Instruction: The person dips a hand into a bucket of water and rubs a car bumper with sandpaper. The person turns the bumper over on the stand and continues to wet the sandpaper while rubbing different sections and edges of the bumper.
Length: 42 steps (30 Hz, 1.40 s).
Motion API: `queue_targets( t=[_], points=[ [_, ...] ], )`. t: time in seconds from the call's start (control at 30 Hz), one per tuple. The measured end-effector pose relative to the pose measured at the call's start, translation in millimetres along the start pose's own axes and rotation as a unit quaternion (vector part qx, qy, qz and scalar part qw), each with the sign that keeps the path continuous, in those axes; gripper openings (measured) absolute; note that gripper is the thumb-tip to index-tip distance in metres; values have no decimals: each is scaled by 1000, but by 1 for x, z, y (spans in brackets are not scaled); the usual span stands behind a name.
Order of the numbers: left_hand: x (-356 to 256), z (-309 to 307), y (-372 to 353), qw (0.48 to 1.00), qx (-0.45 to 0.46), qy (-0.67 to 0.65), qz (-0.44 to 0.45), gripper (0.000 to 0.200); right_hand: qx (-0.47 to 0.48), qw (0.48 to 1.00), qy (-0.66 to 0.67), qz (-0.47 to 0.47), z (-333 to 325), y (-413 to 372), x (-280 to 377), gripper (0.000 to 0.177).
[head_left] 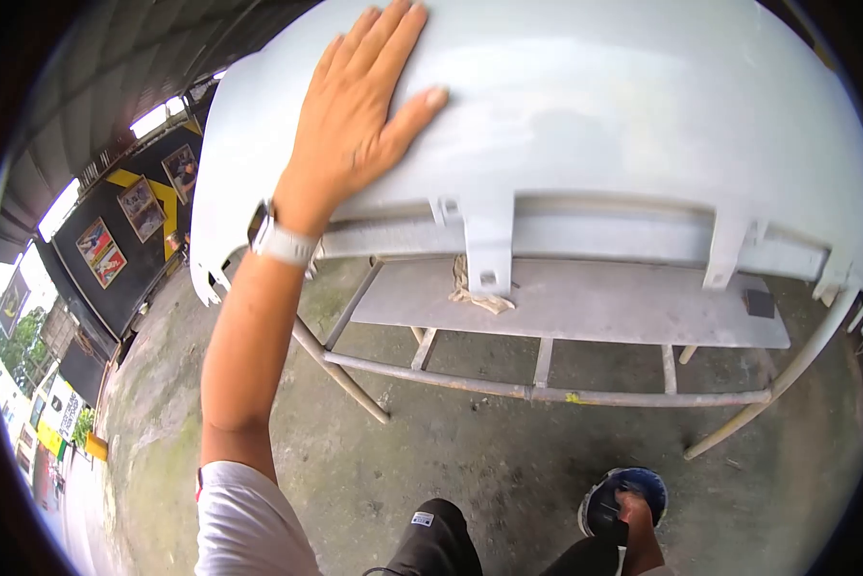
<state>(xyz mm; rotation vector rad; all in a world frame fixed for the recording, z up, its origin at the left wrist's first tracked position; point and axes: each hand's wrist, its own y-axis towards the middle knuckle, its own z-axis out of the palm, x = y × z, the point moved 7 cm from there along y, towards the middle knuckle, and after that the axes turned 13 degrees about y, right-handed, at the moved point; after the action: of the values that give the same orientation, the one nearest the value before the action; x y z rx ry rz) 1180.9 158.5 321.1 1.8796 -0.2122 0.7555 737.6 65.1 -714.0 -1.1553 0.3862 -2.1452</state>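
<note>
My left hand (359, 120) lies palm down on a large, smooth white car body panel (585, 106), fingers stretched out and thumb spread to the right. Mounting tabs with holes run along the panel's lower edge. Low at the bottom right, my right hand (629, 507) is at the mouth of a bucket (656, 488) with a dark inside and a pale, stained rim. The fingers there look curled in; what they hold is too small and shaded to name.
A tubular metal stand (451, 377) supports the panel. Its lower shelf (595, 302) bears a crumpled rag (479, 296) and a small dark square pad (760, 303). Concrete floor (489, 442) lies beneath. Framed posters (101, 252) hang on a dark wall at left.
</note>
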Motion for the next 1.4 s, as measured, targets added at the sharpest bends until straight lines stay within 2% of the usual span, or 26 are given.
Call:
queue_targets(
  t=[0.07, 0.13, 0.2, 0.27, 0.33, 0.43, 0.53, 0.6, 0.67, 0.73, 0.77, 0.83, 0.87, 0.9, 0.93, 1.0, 1.07, 1.1, 1.13, 1.17, 1.2, 1.23, 1.27, 1.33, 1.4],
  points=[
    [23, 9, -12, 999, -43, 23, -6, 77, -44, 998, 11, -44, 103, -109, 89, 40],
    [35, 16, -23, 998, 21, 6, -59, 87, 82, 975, 207, 7, 254, -218, 175, 39],
    [29, 10, -33, 992, 77, -27, -100, 84, 132, 960, 248, -11, 312, -262, 224, 40],
    [25, 12, -50, 984, 121, -49, -119, 81, 152, 935, 308, -87, 369, -311, 274, 40],
    [20, 14, -67, 976, 158, -79, -129, 80, 211, 914, 335, -90, 423, -351, 317, 39],
    [21, 3, -70, 944, 270, -150, -112, 79, 136, 922, 343, -114, 514, -412, 386, 38],
    [49, -14, -58, 912, 312, -235, -124, 80, 117, 921, 325, -180, 644, -463, 472, 38],
    [94, -15, -54, 912, 306, -224, -153, 79, 82, 906, 330, -252, 708, -484, 520, 37],
    [151, -13, -46, 914, 270, -225, -203, 76, -40, 888, 280, -363, 756, -487, 550, 33],
    [203, 2, -49, 930, 226, -187, -221, 75, -88, 873, 78, -474, 834, -499, 560, 38],
    [224, 9, -49, 937, 206, -171, -226, 71, -102, 836, -81, -533, 858, -489, 557, 42],
    [251, 25, -51, 935, 220, -190, -205, 66, 25, 746, -93, -659, 937, -470, 518, 46],
    [259, 39, -51, 933, 231, -202, -186, 65, -45, 656, -268, -704, 968, -459, 495, 50],
    [265, 47, -49, 932, 225, -222, -176, 65, -113, 544, -436, -708, 996, -446, 469, 54],
    [267, 50, -51, 922, 237, -263, -154, 64, -116, 538, -465, -694, 1024, -436, 444, 57],
    [267, 57, -53, 907, 248, -315, -130, 63, -127, 530, -500, -673, 1039, -424, 426, 60],
    [270, 57, -51, 903, 219, -353, -105, 62, -116, 443, -557, -693, 1028, -421, 419, 59],
    [270, 57, -53, 900, 218, -363, -102, 62, -176, 417, -589, -670, 998, -420, 433, 57],
    [270, 59, -55, 903, 207, -363, -97, 62, -260, 464, -603, -595, 955, -416, 455, 57],
    [270, 60, -55, 908, 196, -357, -96, 61, -309, 445, -571, -617, 919, -428, 477, 53],
    [269, 62, -56, 908, 195, -358, -101, 61, -277, 520, -450, -671, 890, -451, 501, 48],
    [268, 59, -55, 911, 180, -355, -104, 60, -298, 534, -427, -667, 869, -458, 513, 46],
    [269, 58, -53, 916, 162, -351, -108, 58, -356, 484, -501, -623, 877, -466, 518, 50],
    [270, 59, -52, 915, 153, -356, -112, 57, -273, 495, -475, -674, 913, -462, 513, 51],
    [271, 58, -54, 912, 151, -363, -118, 56, -238, 463, -487, -701, 973, -455, 499, 51]
  ],
)
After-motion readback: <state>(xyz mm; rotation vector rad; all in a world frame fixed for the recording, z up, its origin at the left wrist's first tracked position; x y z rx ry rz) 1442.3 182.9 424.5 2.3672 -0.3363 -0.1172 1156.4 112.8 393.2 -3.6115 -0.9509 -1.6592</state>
